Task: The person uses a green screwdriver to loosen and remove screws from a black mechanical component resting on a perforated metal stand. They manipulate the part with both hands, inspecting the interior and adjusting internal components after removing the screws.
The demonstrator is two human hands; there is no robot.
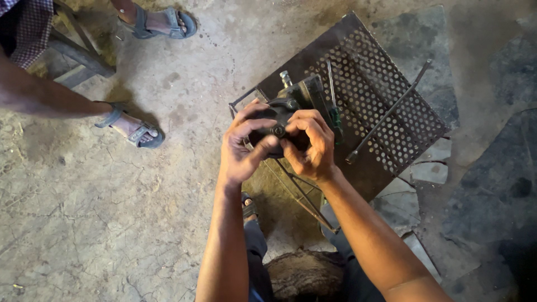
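Grip looks sketchy tbh: left hand [241,146] and right hand [311,144] both clamp the dark metal part [278,130] at the near edge of the perforated metal stand [386,106], so greasy fingers slipping could drop it toward the sandalled foot [249,206] below.

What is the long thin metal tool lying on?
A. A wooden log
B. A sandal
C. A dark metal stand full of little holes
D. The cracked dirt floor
C: the long metal wrench lies across the perforated metal stand, to the right of the left hand and right hand, which both grip a dark metal part.
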